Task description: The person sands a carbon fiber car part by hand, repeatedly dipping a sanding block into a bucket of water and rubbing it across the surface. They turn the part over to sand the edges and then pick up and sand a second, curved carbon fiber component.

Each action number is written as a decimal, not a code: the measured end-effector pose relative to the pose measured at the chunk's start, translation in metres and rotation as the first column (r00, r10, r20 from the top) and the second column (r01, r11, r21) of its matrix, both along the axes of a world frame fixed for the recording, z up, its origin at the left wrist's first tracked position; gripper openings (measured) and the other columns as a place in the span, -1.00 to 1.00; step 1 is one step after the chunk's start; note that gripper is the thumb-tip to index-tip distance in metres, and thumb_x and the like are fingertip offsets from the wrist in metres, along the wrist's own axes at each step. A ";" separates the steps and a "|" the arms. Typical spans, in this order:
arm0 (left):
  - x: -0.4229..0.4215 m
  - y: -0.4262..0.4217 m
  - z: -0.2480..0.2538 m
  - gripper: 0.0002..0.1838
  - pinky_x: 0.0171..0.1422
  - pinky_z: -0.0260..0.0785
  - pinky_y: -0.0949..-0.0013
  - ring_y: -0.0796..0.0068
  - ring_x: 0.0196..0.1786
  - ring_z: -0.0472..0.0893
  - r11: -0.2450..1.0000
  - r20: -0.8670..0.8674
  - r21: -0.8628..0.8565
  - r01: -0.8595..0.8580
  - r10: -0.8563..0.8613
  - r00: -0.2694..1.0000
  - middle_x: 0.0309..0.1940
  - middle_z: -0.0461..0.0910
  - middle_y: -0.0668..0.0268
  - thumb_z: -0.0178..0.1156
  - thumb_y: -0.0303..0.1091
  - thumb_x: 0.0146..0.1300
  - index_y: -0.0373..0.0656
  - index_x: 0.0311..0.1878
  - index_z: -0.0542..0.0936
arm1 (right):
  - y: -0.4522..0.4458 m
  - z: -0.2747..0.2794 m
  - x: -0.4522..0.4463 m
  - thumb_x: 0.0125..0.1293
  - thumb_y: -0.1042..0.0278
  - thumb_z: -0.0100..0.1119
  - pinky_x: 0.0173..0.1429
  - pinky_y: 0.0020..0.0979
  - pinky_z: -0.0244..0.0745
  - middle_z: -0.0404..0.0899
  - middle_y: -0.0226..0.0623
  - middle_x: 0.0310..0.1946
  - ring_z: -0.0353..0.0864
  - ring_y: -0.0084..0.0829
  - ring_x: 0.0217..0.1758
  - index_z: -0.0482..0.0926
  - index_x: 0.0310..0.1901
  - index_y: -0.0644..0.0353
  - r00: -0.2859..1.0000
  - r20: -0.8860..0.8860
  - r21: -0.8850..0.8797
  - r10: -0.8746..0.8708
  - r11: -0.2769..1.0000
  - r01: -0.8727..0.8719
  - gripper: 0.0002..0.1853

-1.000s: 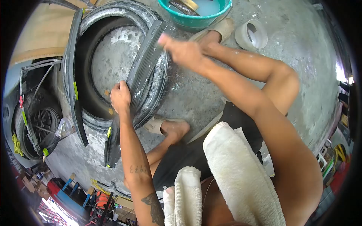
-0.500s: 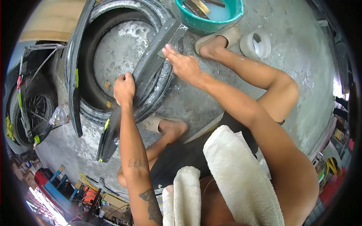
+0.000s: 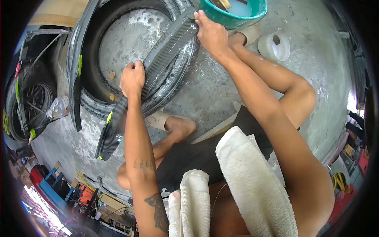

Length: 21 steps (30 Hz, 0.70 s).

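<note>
A long dark carbon-patterned strip (image 3: 167,49) lies slanted across the right side of a stack of tires (image 3: 92,51). My left hand (image 3: 132,78) is wrapped round the strip's left edge near its middle. At the strip's upper right end is my right hand (image 3: 212,34), its fingers bent together against the edge; whether a small piece is under them I cannot make out. Yellow-green tape (image 3: 109,117) marks the strip's lower part. Another dark curved strip (image 3: 75,75) leans on the left side of the tires.
A teal basin (image 3: 233,17) with cloudy water and some blocks stands at the top. Right of it is a white round container (image 3: 274,46). A wheel (image 3: 37,100) stands at the left behind a taped frame. White towels (image 3: 252,177) hang in front of my body.
My right hand has moved up along the strip to its upper end. My left hand keeps its grip. The view has shifted, so the strip and basin appear higher and the basin further right.
</note>
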State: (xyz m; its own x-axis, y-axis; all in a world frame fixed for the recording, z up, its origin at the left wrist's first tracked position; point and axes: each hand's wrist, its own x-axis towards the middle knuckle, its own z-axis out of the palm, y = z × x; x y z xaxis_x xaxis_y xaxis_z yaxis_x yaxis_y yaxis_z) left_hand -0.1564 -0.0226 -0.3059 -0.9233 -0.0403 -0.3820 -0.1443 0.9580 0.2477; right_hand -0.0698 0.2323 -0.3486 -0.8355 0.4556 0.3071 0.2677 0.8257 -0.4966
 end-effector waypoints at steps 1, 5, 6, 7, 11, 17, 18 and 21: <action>-0.001 0.002 0.003 -0.39 0.35 0.41 0.01 -0.13 0.25 0.62 1.000 0.012 0.009 0.005 -0.005 1.000 0.13 0.68 -0.07 -0.06 0.12 0.29 -0.04 0.15 0.73 | -0.001 0.006 -0.003 0.33 0.50 0.13 -0.36 -0.08 0.69 0.81 -0.22 -0.20 0.80 -0.07 -0.34 0.52 0.33 0.01 0.997 0.014 -0.005 -0.071 0.997 0.071 -0.49; -0.003 0.002 0.003 -0.40 0.35 0.41 0.00 -0.16 0.24 0.62 1.000 0.012 0.013 0.013 -0.013 1.000 0.12 0.68 -0.07 -0.07 0.11 0.29 -0.06 0.12 0.73 | -0.051 -0.031 0.034 0.25 0.54 0.21 -0.37 -0.24 0.72 0.77 -0.23 0.06 0.82 -0.23 -0.38 0.46 0.41 -0.03 0.949 -0.100 0.156 0.300 0.946 -0.283 -0.35; -0.002 0.001 0.001 -0.40 0.35 0.41 0.00 -0.16 0.24 0.62 1.000 0.017 0.009 0.009 -0.010 1.000 0.12 0.68 -0.07 -0.07 0.11 0.29 -0.06 0.12 0.73 | -0.042 -0.033 0.031 0.22 0.53 0.21 -0.37 -0.20 0.71 0.76 -0.22 0.08 0.80 -0.20 -0.39 0.50 0.35 -0.02 0.946 -0.113 0.177 0.305 0.943 -0.283 -0.39; -0.001 0.001 0.002 -0.40 0.35 0.41 0.00 -0.16 0.24 0.61 1.000 0.002 0.015 0.014 -0.014 1.000 0.12 0.68 -0.07 -0.07 0.11 0.29 -0.06 0.13 0.72 | -0.028 -0.035 0.024 0.19 0.52 0.21 -0.36 -0.15 0.70 0.75 -0.22 0.09 0.79 -0.16 -0.40 0.55 0.28 -0.02 0.942 -0.125 0.193 0.312 0.939 -0.286 -0.43; 0.003 0.003 0.006 -0.39 0.36 0.40 0.02 -0.15 0.24 0.61 1.000 -0.017 0.017 0.005 -0.005 1.000 0.12 0.68 -0.06 -0.08 0.11 0.29 -0.07 0.13 0.72 | 0.001 0.000 -0.013 0.49 0.32 0.06 -0.33 -0.05 0.68 0.79 -0.17 -0.17 0.77 -0.08 -0.42 0.54 0.25 0.04 0.998 -0.048 0.070 -0.048 0.996 0.052 -0.66; 0.001 0.004 0.004 -0.41 0.35 0.41 0.02 -0.11 0.23 0.63 1.000 -0.008 0.012 -0.006 0.006 1.000 0.10 0.70 -0.04 -0.06 0.12 0.29 -0.03 0.13 0.73 | -0.018 -0.020 0.012 0.32 0.47 0.17 -0.30 -0.06 0.71 0.80 -0.20 -0.09 0.81 -0.13 -0.34 0.55 0.24 0.03 0.952 -0.175 0.197 0.252 0.956 -0.217 -0.56; 0.000 0.003 0.002 -0.41 0.35 0.41 0.03 -0.10 0.23 0.63 1.000 -0.019 0.009 -0.004 0.004 1.000 0.11 0.70 -0.03 -0.06 0.12 0.29 -0.02 0.12 0.74 | -0.004 -0.014 0.005 0.32 0.46 0.17 -0.30 -0.05 0.71 0.79 -0.17 -0.06 0.81 -0.12 -0.33 0.56 0.25 0.02 0.982 -0.114 0.098 0.152 0.985 -0.141 -0.55; 0.003 -0.002 0.001 -0.42 0.34 0.41 0.03 -0.10 0.24 0.63 1.000 0.005 -0.011 -0.001 0.001 1.000 0.13 0.69 -0.02 -0.05 0.12 0.29 -0.01 0.12 0.74 | -0.001 -0.006 -0.009 0.33 0.42 0.18 -0.31 -0.02 0.69 0.78 -0.15 -0.10 0.80 -0.07 -0.33 0.47 0.35 0.01 0.997 -0.066 0.069 -0.041 0.997 0.045 -0.47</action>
